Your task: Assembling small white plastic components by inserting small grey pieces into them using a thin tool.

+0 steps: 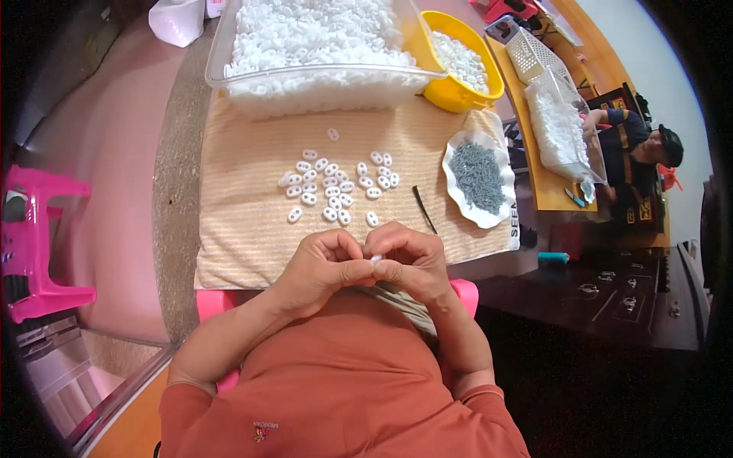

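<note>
My left hand and my right hand meet close to my body, at the near edge of the cloth. Thumbs and fingers of both are closed on one small white plastic piece, mostly hidden by the fingertips. Beyond them, several white oval pieces with two dark holes each lie scattered on a beige striped cloth. To their right are a thin black strip and a white scalloped dish filled with small grey metal-looking parts.
A large clear bin heaped with white pieces stands at the far side, beside a yellow basin of similar pieces. Pink stool at left. At right, another person sits by a wooden table with a clear bin.
</note>
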{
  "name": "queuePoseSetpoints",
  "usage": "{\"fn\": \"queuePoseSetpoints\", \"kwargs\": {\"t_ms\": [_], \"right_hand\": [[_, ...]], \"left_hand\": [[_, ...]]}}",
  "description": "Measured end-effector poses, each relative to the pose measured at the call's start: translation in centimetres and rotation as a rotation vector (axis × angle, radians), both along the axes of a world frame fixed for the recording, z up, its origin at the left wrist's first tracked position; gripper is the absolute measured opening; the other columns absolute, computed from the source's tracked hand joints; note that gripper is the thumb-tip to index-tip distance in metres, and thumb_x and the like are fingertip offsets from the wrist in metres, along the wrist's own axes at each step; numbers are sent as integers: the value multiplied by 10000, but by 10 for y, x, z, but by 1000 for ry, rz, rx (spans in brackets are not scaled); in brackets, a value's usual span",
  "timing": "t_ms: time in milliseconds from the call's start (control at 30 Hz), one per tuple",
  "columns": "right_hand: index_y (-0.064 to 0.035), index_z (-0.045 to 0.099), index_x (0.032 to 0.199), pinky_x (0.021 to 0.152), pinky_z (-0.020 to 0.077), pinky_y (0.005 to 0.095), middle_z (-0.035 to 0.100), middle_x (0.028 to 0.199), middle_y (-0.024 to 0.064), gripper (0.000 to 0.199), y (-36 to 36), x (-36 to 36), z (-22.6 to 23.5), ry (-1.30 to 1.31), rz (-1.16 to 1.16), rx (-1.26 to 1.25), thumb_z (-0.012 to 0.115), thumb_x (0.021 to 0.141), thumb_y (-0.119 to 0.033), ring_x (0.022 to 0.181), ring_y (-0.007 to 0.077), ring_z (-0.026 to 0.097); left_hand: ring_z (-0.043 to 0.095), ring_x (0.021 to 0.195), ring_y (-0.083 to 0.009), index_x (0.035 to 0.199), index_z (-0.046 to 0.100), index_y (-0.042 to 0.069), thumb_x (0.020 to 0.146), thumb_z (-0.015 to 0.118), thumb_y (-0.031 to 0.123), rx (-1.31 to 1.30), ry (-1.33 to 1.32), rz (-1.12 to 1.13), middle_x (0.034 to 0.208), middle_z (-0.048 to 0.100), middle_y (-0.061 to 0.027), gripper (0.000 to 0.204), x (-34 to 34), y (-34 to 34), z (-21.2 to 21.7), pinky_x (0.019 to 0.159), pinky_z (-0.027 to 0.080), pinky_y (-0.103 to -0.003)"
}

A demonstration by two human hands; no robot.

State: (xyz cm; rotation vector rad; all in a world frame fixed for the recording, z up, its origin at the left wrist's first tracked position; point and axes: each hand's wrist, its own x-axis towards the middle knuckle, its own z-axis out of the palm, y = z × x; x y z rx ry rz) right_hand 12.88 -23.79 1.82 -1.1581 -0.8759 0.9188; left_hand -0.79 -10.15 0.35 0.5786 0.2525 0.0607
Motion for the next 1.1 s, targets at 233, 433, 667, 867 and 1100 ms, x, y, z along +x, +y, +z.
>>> {"fn": "queuePoseSetpoints", "kwargs": {"t_ms": [233,433,667,867,1100], "right_hand": [[61,617,929,715,514,250,607,923,103,97,-2,11,21,-345,-252,-185,621,838,94,834,148,617],[37,587,981,755,489,243,588,936,83,145,2,43,58,-882,-730,72,597,854,106,812,128,593],[64,621,1012,703,517,228,640,932,83,142,37,110,114,-1152,-1102,283,621,884,4,787,127,638],[13,656,1061,708,528,270,667,966,145,263,58,183,81,-1050,-847,-165,682,819,-84,801,198,672],[5,664,1004,644,466,198,636,849,15,153,46,116,43,-874,-445,-193,671,856,-34,714,58,565]], "left_hand": [[647,839,-156,885,585,29,875,670,103,14,46,27,994,646,-116,113,1,2,3,784,562,-314],[641,832,-136,897,607,44,877,670,117,47,94,46,1060,642,-126,99,-2,6,3,795,561,-314],[637,810,-126,906,626,40,869,680,108,97,112,55,1074,640,-119,94,-2,5,3,776,560,-285],[631,776,-124,881,629,24,885,651,85,159,75,136,999,653,-120,64,2,7,2,735,555,-294],[615,717,-81,899,643,15,887,656,108,224,116,158,922,681,-87,95,1,11,7,680,538,-223]]}}
